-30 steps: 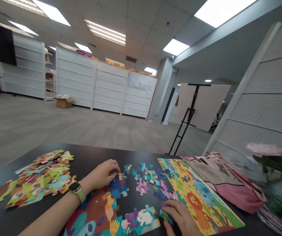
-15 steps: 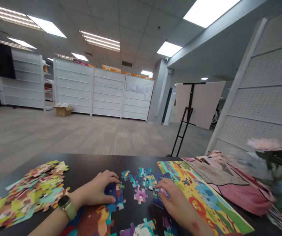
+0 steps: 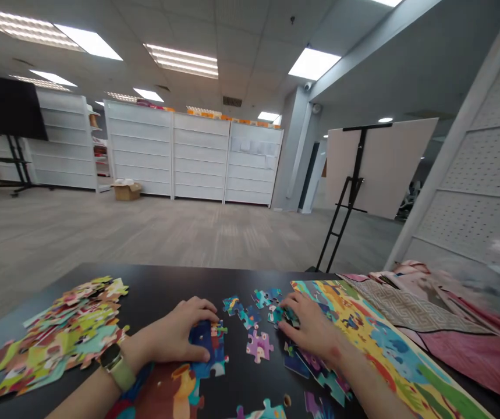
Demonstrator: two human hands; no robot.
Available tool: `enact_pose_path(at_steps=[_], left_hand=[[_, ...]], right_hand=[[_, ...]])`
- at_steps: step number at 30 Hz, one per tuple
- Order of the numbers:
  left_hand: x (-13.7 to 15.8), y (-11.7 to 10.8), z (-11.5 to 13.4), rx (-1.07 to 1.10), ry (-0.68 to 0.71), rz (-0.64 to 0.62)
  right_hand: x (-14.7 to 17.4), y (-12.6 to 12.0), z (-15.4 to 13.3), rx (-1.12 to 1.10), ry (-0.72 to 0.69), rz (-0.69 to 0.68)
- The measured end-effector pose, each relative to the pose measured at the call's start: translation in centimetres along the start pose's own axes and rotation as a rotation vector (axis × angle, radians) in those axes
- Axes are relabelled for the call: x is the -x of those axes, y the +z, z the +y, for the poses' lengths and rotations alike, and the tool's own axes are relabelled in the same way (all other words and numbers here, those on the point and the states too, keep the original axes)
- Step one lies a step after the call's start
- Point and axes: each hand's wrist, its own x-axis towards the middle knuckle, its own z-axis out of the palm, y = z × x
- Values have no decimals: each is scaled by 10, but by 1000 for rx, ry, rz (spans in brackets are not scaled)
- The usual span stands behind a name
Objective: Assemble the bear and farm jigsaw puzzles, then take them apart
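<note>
My left hand point(image 3: 184, 333) rests on a joined section of jigsaw puzzle point(image 3: 208, 340), thumb and fingers apart over its dark blue part. A brown section with an orange shape point(image 3: 180, 384) lies just below. Over the loose blue and teal pieces, my right hand point(image 3: 308, 326) has its thumb and fingertips apart, touching puzzle pieces point(image 3: 291, 316) on the table. Several pieces lie partly hidden under its palm and wrist. Between the hands sits a purple puzzle piece point(image 3: 259, 345), with blue pieces point(image 3: 247, 314) behind it. Another joined section point(image 3: 265, 412) is cut off at the bottom edge.
A heap of yellow-green pieces point(image 3: 73, 331) is on the left of the black table point(image 3: 153, 282). A colourful animal picture sheet point(image 3: 376, 337) lies at right, beside a pink bag point(image 3: 463, 355). An easel point(image 3: 350, 192) and white shelves point(image 3: 201, 157) stand beyond.
My right hand has shifted slightly forward across the loose pieces, and some pieces under it now lie differently. The left hand stays on the puzzle. The camera view has turned a little right.
</note>
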Motion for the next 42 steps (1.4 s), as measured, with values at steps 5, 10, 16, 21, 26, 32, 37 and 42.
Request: enact_pose_path(at_steps=[5,10,16,21,26,32,37,42], left_hand=[[1,0,-1,-8,1,-5],[1,-1,1,-21,17,1],[0,-2,1,-31,26,2],[0,-3,1,-35,26,-5],[0,-4,1,-44,33,-8],[1,-4,0,-36,51,4],[0,-3,-2,-42,59,15],[0,-2,-2,-53,54,4]], right_hand=[[-3,2,-12,42,-7,-54],[3,-5,-22,-56,-132,-102],[5,-6,-26,-40,-54,-103],[0,-3,-26,-38,39,-139],[-4,1,-24,-196,95,-163],[0,-1,-39,-649,-36,-114],[15,5,-73,-916,-47,-396],[18,11,-93,-655,-134,-411]])
